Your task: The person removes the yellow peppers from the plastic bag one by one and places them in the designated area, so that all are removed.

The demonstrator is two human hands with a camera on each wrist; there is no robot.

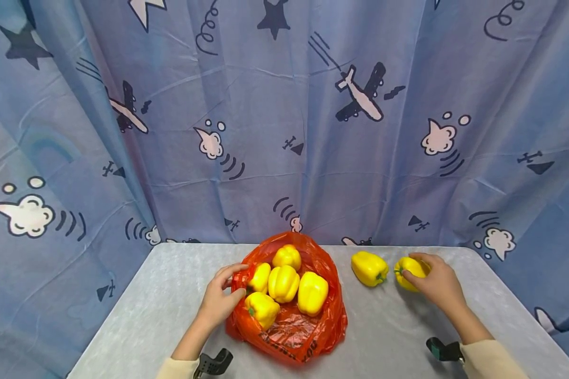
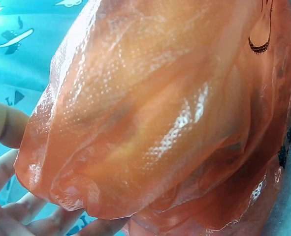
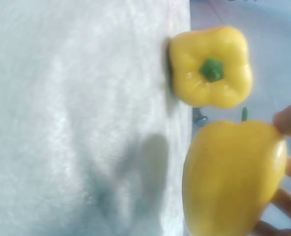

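A red plastic bag [image 1: 334,316] stands wide open on the table, with several yellow bell peppers [image 1: 283,283] inside it. My left hand [image 1: 220,297] holds the bag's left rim, thumb nearer me and fingers at the far side. In the left wrist view, the bag's thin film [image 2: 135,123] fills most of the picture and hides the peppers' outlines. At the right, my right hand [image 1: 438,281] grips a yellow bell pepper [image 3: 234,177] between thumb and fingers, its shadow on the table below. Another yellow bell pepper [image 1: 369,268] lies between that hand and the bag.
The pale grey table [image 1: 137,316] ends at the back against a blue curtain [image 1: 265,131] printed with planes, stars and clouds. Black wrist devices [image 1: 213,363] sit at both cuffs.
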